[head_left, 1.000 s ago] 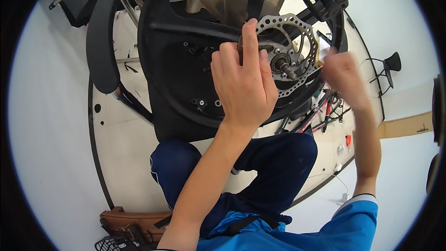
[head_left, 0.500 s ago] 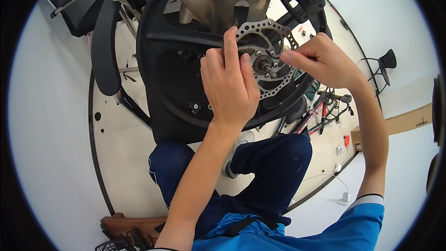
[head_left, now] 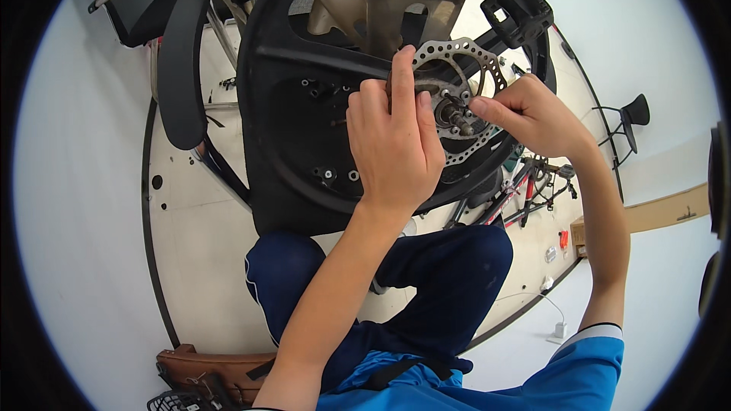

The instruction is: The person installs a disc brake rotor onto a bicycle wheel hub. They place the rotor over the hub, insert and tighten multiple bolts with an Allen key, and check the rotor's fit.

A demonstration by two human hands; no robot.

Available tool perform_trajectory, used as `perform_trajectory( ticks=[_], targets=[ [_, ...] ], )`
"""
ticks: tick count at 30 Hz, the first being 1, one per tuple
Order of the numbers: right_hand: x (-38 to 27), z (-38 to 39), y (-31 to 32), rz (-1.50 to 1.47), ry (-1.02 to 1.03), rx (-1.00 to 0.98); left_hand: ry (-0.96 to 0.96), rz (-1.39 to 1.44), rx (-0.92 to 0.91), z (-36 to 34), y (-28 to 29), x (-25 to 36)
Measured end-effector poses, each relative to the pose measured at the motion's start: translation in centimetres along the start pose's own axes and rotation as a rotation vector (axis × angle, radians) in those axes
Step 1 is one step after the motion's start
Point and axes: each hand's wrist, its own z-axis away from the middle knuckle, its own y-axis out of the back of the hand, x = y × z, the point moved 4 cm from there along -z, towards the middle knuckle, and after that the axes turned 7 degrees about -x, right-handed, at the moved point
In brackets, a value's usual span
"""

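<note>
Left hand [head_left: 397, 144] partly hides brake disc [head_left: 461, 46]; black wheel [head_left: 257, 99] cut off at top

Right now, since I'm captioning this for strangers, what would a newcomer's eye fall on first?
The big black spoked wheel, upper centre, with a silvery, hole-edged disc around its axle. The left hand overlaps the disc's left side in view; the right hand is at its right, thumb near the axle. Red-and-black bicycle parts lie lower right.
</note>
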Motion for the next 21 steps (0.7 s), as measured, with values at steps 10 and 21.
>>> perform_trajectory(
  ticks=[10, 21],
  targets=[
    [-0.6, 0.0, -1.2, -0.074, -0.025, 0.052, -0.003, -0.004, -0.003, -0.2, 0.1, -0.1],
    [1.1, 2.0, -6.3, -0.660, -0.091, 0.183, -0.014, 0.007, 0.015, -0.1, -0.1, 0.0]
  ],
)
